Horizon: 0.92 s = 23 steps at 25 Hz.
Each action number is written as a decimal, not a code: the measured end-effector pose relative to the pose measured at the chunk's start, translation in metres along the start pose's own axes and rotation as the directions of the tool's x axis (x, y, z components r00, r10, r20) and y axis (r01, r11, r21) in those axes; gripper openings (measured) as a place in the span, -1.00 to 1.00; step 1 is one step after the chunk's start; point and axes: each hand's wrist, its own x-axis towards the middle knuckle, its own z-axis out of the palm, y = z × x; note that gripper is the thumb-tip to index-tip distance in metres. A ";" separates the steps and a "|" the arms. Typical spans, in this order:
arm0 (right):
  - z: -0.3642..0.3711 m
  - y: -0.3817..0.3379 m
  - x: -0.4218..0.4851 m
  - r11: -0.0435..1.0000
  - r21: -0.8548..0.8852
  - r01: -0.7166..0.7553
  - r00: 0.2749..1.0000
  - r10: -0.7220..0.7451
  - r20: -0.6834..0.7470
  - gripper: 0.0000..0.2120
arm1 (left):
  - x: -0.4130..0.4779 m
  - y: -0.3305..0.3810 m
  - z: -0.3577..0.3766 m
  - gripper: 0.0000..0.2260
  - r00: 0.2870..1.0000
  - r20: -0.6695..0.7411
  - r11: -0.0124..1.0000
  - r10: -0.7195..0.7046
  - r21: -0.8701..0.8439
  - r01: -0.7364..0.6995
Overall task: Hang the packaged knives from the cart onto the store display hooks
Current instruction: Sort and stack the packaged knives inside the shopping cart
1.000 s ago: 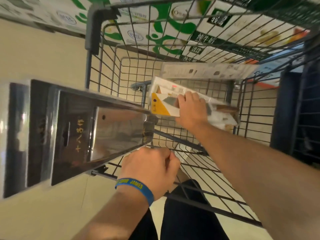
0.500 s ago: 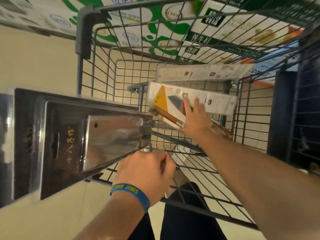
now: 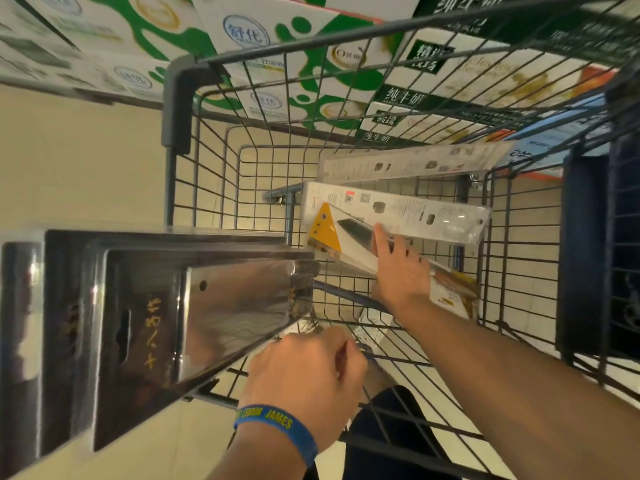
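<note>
A grey wire cart fills the view. My left hand, with a blue wristband, grips the lower end of a stack of black packaged cleavers held out over the cart's left rim. Inside the cart, my right hand holds a white and yellow packaged knife by its middle, fingers on top and thumb hidden beneath, with the pack tilted up. A second white pack lies right behind it. A third pack leans on the far wall. No display hooks are in view.
Stacked green and white milk cartons stand beyond the cart. A dark blue panel hangs on the cart's right side. Beige tiled floor lies to the left.
My right hand has shifted its hold and tipped the yellow and white pack up from the pile. The stack of cleavers in my left hand has swung slightly toward the cart.
</note>
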 end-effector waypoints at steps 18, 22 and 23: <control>-0.058 -0.020 0.003 0.913 0.403 0.060 0.998 -0.054 -0.027 -0.62 | 0.159 0.032 0.062 -0.34 0.828 0.523 -0.214 -0.202 -0.849 0.484; -0.066 -0.014 0.004 0.843 0.518 0.145 0.939 -0.282 0.197 -0.27 | 0.183 0.016 0.087 -0.54 0.752 0.510 -0.319 -0.417 -0.857 0.405; -0.072 -0.009 0.013 0.778 0.623 0.077 0.957 -0.234 0.174 -0.30 | 0.185 0.012 0.091 -0.53 0.746 0.516 -0.334 -0.421 -0.853 0.401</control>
